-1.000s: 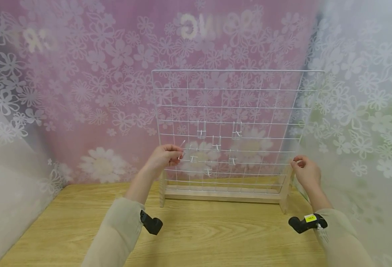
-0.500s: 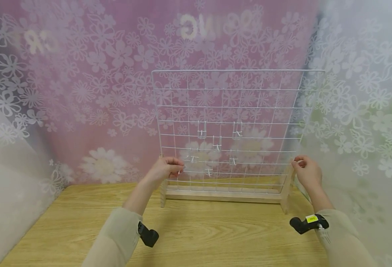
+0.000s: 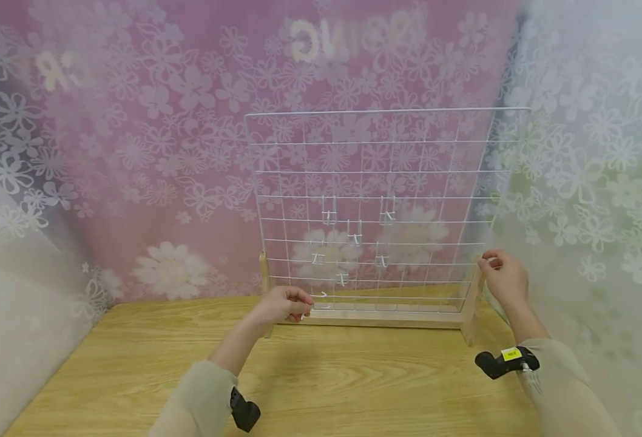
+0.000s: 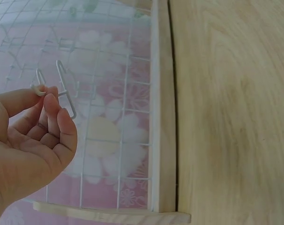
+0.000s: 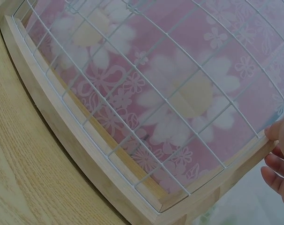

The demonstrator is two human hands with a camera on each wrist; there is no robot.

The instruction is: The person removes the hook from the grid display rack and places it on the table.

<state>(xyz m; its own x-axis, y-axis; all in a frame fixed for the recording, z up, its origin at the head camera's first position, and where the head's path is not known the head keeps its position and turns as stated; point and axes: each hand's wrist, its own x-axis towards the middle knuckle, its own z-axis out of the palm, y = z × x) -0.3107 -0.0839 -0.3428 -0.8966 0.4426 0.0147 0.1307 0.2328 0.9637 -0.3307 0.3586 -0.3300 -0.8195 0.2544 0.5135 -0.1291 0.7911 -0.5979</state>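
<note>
A white wire grid panel (image 3: 386, 111) stands upright in a light wooden stand (image 3: 386, 318). My left hand (image 3: 286, 304) is in front of the panel's lower left corner and pinches a white wire hook (image 4: 66, 91) between thumb and fingertips. The hook's two-pronged wire frame sticks out past the fingers in the left wrist view. At the right side, my right hand (image 3: 505, 278) holds the top of the stand's upright (image 5: 247, 159) by the panel edge, thumb on one side and fingers curled on the other.
Several similar white hooks hang on the middle of the panel, among them an upper left hook (image 3: 329, 216) and a centre hook (image 3: 355, 238). The stand rests on a wood-grain table (image 3: 354, 376). A flowered pink curtain (image 3: 190, 152) hangs close behind.
My left hand has moved down and slightly right with the hook, from the panel's left middle to its lower left corner. The right hand stays at the upright.
</note>
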